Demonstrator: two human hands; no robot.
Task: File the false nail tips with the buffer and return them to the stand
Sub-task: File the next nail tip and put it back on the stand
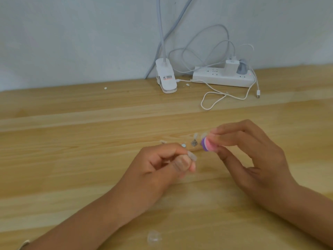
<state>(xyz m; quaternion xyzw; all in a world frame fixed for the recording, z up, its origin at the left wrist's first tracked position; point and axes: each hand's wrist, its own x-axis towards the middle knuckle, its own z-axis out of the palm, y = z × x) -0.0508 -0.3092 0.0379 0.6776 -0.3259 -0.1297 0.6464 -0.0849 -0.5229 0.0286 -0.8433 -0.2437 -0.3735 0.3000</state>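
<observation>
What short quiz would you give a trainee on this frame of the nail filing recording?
1. Which hand grips the pink and purple buffer: A left, B right, C neither?
2. True or false: a white charger is plugged into the power strip.
3. Fill in: the left hand pinches a clear ____.
Key: 1 B, the right hand. 2 True. 3 nail tip.
</observation>
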